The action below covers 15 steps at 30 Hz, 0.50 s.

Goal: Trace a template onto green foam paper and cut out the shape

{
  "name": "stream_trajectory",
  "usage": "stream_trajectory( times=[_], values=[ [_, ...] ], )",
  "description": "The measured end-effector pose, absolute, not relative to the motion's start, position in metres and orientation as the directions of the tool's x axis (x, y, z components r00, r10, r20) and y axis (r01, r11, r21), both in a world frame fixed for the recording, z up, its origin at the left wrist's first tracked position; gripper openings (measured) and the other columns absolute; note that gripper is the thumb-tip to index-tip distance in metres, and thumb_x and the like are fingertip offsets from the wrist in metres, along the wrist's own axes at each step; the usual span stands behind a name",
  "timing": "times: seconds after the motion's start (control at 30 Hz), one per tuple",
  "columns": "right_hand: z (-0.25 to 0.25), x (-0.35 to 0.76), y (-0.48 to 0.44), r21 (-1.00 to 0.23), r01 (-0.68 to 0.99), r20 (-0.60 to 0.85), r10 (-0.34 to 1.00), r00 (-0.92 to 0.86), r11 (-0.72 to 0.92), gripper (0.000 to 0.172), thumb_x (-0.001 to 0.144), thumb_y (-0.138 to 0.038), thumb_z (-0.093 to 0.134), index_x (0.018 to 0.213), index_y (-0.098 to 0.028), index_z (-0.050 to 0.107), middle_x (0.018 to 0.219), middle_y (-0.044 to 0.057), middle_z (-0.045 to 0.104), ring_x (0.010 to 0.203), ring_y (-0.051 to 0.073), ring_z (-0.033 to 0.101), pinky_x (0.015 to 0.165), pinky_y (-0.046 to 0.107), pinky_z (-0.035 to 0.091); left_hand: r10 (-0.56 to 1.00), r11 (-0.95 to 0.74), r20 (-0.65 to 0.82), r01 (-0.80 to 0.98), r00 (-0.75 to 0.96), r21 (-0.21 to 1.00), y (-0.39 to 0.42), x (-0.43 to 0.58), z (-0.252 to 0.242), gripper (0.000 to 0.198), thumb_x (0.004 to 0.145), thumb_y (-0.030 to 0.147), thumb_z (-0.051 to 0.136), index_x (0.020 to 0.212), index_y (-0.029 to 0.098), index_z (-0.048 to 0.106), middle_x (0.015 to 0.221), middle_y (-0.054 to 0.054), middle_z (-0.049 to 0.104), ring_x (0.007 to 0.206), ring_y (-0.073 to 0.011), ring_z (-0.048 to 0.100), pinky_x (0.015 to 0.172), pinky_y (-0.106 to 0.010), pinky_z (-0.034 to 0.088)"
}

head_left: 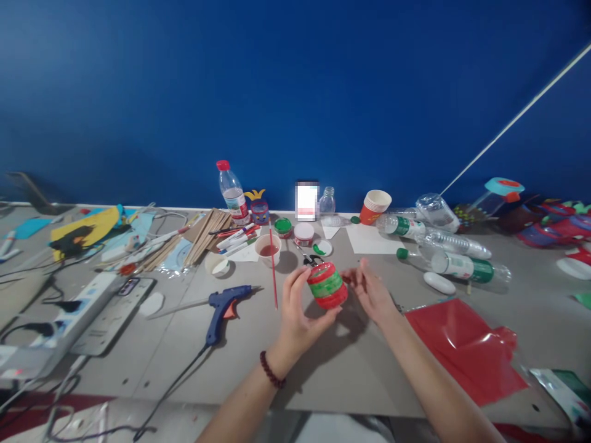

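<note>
My left hand [300,307] is wrapped round a small clear plastic cup [327,285] that is tilted and painted in red and green bands. Just right of the cup, my right hand [369,289] has its fingers closed together. A small dark red tip shows at those fingers, close to the cup's side; what it belongs to is hidden. Behind the cup lie dark-handled scissors [314,259]. A red stick-like brush [272,264] leans across a paper cup of brownish liquid [268,249]. Beyond stand a green paint pot [283,227] and a white-topped pot [303,234].
A blue glue gun [224,311] lies left, its cord trailing to the front edge. Wooden sticks [207,234], markers [237,237] and power strips [111,314] are further left. Right are plastic bottles [462,267], stacked paper cups [375,206] and a red sheet [462,344].
</note>
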State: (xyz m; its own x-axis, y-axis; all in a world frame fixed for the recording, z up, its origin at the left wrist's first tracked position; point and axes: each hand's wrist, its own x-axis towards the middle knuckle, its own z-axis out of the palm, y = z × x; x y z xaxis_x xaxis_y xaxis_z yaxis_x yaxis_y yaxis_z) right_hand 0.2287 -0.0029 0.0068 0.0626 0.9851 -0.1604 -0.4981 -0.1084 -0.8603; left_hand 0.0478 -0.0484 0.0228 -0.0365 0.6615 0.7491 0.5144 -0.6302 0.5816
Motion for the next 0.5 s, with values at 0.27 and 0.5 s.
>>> stream_trajectory(
  times=[0.27,0.5],
  values=[
    [0.025,0.217,-0.022,-0.959,-0.249,-0.029,0.924,-0.381,-0.133,0.060,0.077,-0.039,0.076,0.129,-0.029,0.047,0.119,0.007,0.065,0.099,0.024,0.065,0.087,0.038,0.050,0.719,-0.560,0.692,0.542,-0.058,0.627,-0.047,0.047,0.017,0.069,0.073,0.032,0.078,0.130,0.018,0.043,0.124,-0.015,0.054,0.119,-0.0285,0.054,0.099,-0.048,0.049],
    [0.028,0.216,-0.023,-0.959,-0.243,-0.042,0.920,-0.390,-0.147,0.056,0.081,-0.034,0.074,0.129,-0.030,0.046,0.112,0.006,0.067,0.101,0.022,0.064,0.087,0.037,0.050,0.708,-0.598,0.706,0.514,-0.019,0.614,-0.046,0.045,0.015,0.068,0.075,0.029,0.076,0.133,0.019,0.042,0.129,-0.016,0.051,0.121,-0.0284,0.052,0.100,-0.047,0.049]
  ],
)
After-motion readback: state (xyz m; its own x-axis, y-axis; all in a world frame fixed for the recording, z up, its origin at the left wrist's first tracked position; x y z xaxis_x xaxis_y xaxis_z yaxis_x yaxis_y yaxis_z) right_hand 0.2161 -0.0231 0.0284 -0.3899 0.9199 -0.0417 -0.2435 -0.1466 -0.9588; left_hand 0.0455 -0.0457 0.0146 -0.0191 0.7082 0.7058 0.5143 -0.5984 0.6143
